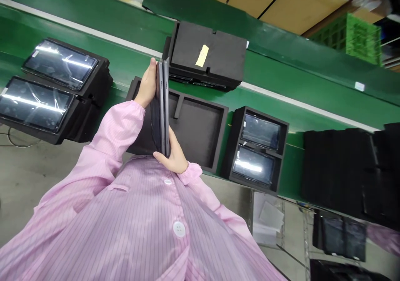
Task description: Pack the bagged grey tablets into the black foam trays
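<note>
Two tablets [163, 106] stand on edge, face against face or back, held upright between my hands over a black foam tray [201, 129]. My left hand [147, 84] is closed on their upper left side, fingers pointing up. Lower down, my right hand [173, 154] grips the same pair near the bottom end, its thumb across the near edge. The tray below has shallow compartments split by a short divider; its left part is partly hidden by my arm and the tablets.
Stacked foam trays with tablets [61, 64] stand at the left. A foam tray [239, 174] to the right holds two tablets. Behind is a foam stack with a yellow note [202, 56]. Dark stacks [337, 168] fill the right end of the green bench [268, 93].
</note>
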{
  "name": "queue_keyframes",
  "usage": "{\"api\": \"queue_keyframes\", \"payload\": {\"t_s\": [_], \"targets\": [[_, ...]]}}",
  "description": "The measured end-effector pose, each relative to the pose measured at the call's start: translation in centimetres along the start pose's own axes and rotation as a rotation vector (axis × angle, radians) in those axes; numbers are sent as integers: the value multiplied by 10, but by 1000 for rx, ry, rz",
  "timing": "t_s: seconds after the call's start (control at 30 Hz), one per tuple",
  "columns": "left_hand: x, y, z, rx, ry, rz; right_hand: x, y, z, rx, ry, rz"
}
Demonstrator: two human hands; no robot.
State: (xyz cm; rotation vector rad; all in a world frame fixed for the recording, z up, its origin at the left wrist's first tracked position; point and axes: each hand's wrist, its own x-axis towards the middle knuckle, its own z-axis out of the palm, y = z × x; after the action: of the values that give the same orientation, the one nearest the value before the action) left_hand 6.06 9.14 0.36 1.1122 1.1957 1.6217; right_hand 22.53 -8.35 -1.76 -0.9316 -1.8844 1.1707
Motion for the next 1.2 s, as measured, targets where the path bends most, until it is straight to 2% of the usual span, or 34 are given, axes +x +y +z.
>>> {"api": "queue_keyframes", "payload": {"t_s": [0.13,0.43,0.87,1.2], "targets": [[-2,7,4,-14,-45,-69,-1,-4,0,72,6,58],[0,9,9,3,-72,-75,-7,7,5,255,97,107],[-9,17,13,30,-128,-46,-10,8,8,306,120,118],[-22,26,21,42,-124,62,-13,4,5,331,158,92]]}}
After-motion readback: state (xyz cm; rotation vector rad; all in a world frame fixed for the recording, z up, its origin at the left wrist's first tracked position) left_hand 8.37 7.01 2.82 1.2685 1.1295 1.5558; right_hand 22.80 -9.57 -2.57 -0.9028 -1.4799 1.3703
